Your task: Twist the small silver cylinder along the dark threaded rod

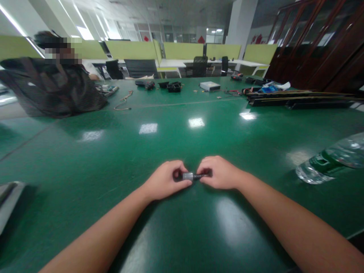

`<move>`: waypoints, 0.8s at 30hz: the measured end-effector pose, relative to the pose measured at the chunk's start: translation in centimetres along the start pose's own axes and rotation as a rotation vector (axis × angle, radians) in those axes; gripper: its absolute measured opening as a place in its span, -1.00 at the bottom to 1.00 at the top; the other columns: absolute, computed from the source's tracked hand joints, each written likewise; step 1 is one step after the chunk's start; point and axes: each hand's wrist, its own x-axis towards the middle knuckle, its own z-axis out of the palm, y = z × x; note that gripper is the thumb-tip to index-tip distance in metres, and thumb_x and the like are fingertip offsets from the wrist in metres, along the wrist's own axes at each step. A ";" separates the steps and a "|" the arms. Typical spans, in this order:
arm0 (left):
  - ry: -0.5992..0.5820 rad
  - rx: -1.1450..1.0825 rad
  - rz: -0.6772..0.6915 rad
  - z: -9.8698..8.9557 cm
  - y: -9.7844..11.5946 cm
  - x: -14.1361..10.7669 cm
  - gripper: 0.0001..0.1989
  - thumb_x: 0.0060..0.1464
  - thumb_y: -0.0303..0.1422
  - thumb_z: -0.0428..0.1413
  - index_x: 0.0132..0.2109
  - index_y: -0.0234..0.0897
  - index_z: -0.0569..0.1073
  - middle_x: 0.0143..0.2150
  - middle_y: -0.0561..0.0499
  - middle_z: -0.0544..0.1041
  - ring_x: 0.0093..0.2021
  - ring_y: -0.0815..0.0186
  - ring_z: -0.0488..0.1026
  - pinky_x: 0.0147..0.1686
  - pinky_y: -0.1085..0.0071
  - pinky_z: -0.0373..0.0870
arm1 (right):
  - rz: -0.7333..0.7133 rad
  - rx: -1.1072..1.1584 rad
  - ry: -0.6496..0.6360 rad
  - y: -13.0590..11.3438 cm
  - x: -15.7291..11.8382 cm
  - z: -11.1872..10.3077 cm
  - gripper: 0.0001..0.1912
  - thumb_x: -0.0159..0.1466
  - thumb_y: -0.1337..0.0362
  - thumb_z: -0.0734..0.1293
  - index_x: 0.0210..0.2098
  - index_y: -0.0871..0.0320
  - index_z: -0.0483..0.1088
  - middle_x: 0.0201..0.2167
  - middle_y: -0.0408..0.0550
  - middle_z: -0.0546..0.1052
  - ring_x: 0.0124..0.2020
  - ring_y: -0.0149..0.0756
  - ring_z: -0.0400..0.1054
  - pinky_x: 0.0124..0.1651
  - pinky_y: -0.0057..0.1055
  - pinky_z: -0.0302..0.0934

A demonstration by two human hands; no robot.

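Low over the green table (159, 144), a small piece (188, 176) shows between my hands, with a silvery-grey block-like body and a dark, thin, ribbed-looking stem. Its exact kind is too small and blurred to tell. The grey body sits between the thumb and fingers of my left hand (167, 180), which is closed around it. From the other side, my right hand (217, 172) pinches the dark stem (198, 176) near its right end. The fingers partly hide both ends of the piece.
At right lies a clear plastic bottle (327, 165) with a green label. A dark bag (57, 89) stands at far left, a person behind it. Along the far side are a white box (209, 86), black parts (173, 87), a cable (123, 102) and long dark strips (295, 99).
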 end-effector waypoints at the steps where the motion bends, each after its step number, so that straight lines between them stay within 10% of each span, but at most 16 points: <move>1: -0.001 0.002 0.000 0.0 0.0 0.0 -0.76 0.05 -0.17 0.23 -0.29 -0.26 0.47 -0.42 0.07 0.46 -0.41 0.33 0.36 -0.39 0.45 0.21 | 0.000 0.002 -0.001 0.0 0.0 -0.1 -0.88 0.13 0.40 0.41 -0.30 0.15 0.56 -0.35 -0.08 0.56 -0.29 -0.31 0.40 -0.16 -0.39 0.22; 24: -0.002 -0.009 0.010 0.1 -0.3 0.0 -0.74 0.08 -0.15 0.23 -0.29 -0.27 0.46 -0.40 0.07 0.46 -0.40 0.33 0.36 -0.39 0.45 0.21 | 0.047 -0.022 -0.018 0.4 -0.1 -0.8 -0.90 0.13 0.36 0.43 -0.32 0.18 0.56 -0.36 -0.07 0.57 -0.32 -0.34 0.41 -0.22 -0.43 0.21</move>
